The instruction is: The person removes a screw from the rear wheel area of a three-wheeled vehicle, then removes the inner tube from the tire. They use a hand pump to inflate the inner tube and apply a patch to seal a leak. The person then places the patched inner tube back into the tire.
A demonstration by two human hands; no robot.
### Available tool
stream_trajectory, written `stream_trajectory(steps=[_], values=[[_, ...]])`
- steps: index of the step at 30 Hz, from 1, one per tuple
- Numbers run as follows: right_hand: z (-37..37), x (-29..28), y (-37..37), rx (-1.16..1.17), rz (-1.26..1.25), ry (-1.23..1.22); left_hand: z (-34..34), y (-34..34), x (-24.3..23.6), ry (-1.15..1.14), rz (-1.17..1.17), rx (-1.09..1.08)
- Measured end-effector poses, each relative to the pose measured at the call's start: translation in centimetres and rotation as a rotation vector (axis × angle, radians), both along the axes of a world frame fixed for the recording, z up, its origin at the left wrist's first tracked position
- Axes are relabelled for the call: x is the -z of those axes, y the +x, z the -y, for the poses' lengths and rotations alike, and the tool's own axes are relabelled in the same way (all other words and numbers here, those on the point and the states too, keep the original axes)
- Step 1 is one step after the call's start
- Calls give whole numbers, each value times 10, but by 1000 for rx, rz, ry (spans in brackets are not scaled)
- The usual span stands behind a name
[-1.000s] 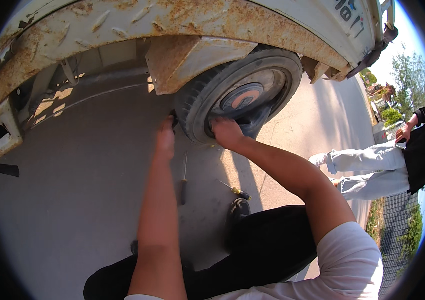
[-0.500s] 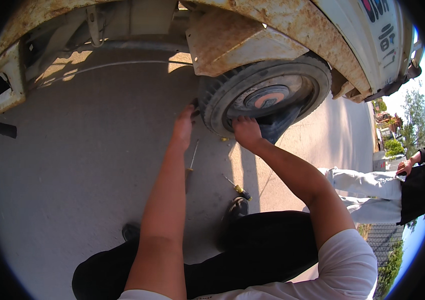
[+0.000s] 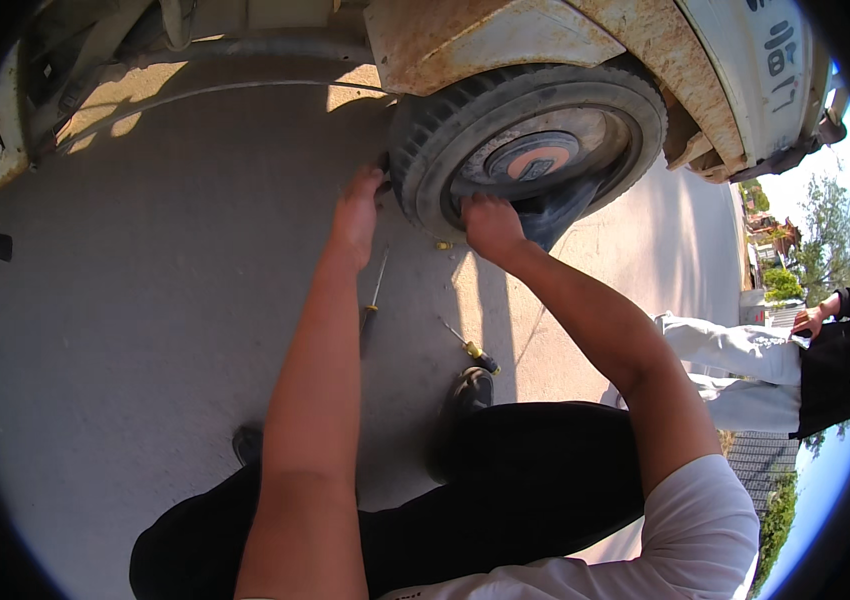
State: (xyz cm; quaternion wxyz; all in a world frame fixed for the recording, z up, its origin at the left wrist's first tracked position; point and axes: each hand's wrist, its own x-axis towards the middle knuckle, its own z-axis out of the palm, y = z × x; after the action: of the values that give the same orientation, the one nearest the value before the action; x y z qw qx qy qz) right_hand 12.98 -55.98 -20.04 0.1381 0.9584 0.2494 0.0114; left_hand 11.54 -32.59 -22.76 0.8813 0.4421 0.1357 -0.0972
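Wheel work midway: black rubber point(image 3: 557, 213) hanging out of the tire point(image 3: 433, 190)

The job looks partly done. The tire sits around the wheel under the rusty panel point(image 3: 485, 45) of a vehicle, with the round hub point(image 3: 535, 158) facing outward. At the lower right of the wheel, a fold of black rubber, probably an inner tube, bulges past the tire's edge. The near side of the tire seems loosened from the rim there, though the shadow inside hides how far around that goes. What is left, as I judge it, is to deal with that loose rubber; whether it is on its way in or out cannot be told from here.

The right hand point(image 3: 493, 225) is at the lower inside edge of the tire, just left of the hanging fold. Its fingers are bent and their tips hidden, so I cannot tell how tightly they close, or whether they pinch the tire's lip or the rubber.

The left hand point(image 3: 357, 205) is at the left side of the tire, by the tread. Its fingertips seem to meet something dark there, but how far the hand is open and whether it holds anything cannot be made out.

Two screwdrivers point(image 3: 483, 358) lie apart on the pavement point(image 3: 175, 330), and neither hand holds one.
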Motion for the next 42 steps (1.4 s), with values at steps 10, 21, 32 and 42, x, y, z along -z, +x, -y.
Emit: stream_trajectory(steps=[10,21,32,42], values=[[-16,-88,-7,279,-241,412,-19,11,2,-95,79,-172],[97,-142,6,487,-617,1965,-13,20,25,-63,46,-88],[179,-89,12,614,-756,2235,10,35,-25,74,70,-142],[120,-96,20,399,-964,2326,0,36,-65,224,230,-90]])
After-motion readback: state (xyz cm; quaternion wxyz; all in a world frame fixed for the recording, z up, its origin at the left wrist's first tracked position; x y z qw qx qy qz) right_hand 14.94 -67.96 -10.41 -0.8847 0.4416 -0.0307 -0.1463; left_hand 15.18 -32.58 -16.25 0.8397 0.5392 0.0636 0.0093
